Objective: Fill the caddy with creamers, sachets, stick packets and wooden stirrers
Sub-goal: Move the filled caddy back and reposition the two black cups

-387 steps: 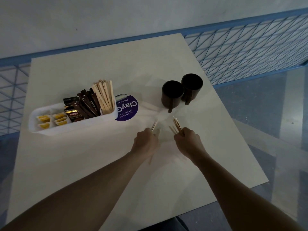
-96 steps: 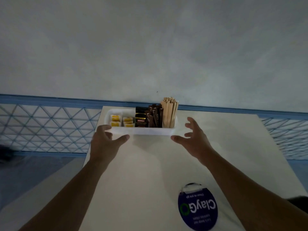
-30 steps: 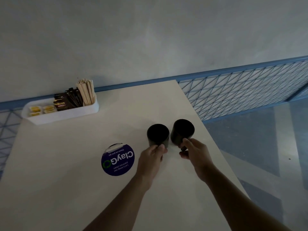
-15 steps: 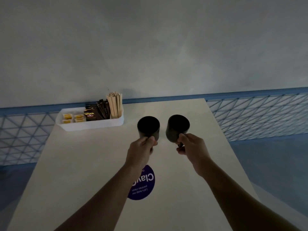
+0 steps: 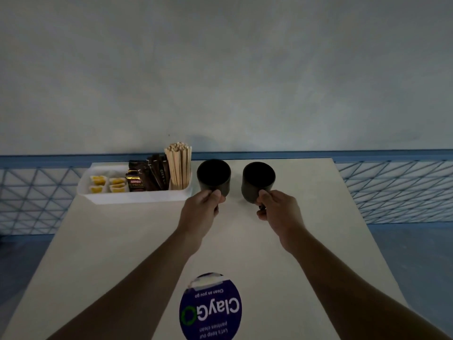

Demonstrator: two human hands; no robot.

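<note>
White plastic caddy (image 5: pixel 137 197) sits at the far left corner of the table (image 5: pixel 326 241). I judge it light and rigid, best lifted by both short ends, since the stirrers (image 5: pixel 179 169) stand loose. My left hand (image 5: pixel 201 211) grips the left mug (image 5: pixel 213 177), and my right hand (image 5: pixel 279 213) grips the right mug (image 5: pixel 256 185).

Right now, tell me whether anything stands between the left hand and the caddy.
Nothing visible does: only bare table lies between the left hand and the white caddy. That hand is occupied, though, gripping a black mug just right of the wooden stirrers.
</note>
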